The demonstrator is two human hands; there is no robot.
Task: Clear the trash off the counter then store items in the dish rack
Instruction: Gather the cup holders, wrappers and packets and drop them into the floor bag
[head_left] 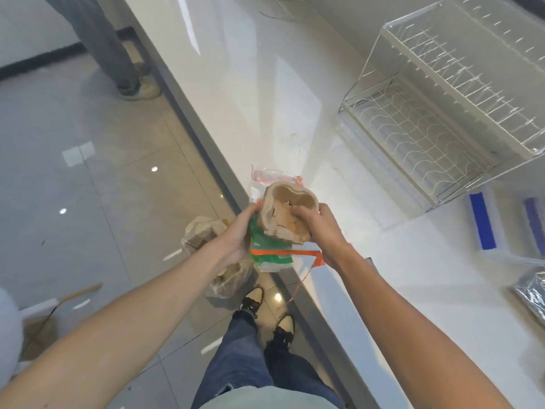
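- Here, far left on the floor: a second person's trouser leg and shoe [138, 87], standing near the counter's front edge.
- Brown paper bag [203, 234] inside clear plastic sat on the floor below the counter's front edge, partly hidden by the left forearm.
- Left hand [236, 234] was curled around the left side of the trash bundle, fingers pressing the green-and-orange plastic wrapper [269, 252].
- Crumpled brown pulp cup carrier [287, 214] was held between both hands, just over the counter's front edge, on top of the wrapper; a clear packet with pink print [274, 178] stuck out behind it.
- Right hand [318, 228] gripped the carrier's right side, fingers curled into its hollow; an orange strip dangled beneath the wrist.
- White counter [265, 98] ran diagonally from top centre to bottom right.
- Wire dish rack [442, 113] stood near the counter's back right, nothing visible in it.
- Clear containers with blue strips [483, 225] lay at the right edge, below the rack.
- Shiny foil item [530, 293] at the far right edge, cut off.
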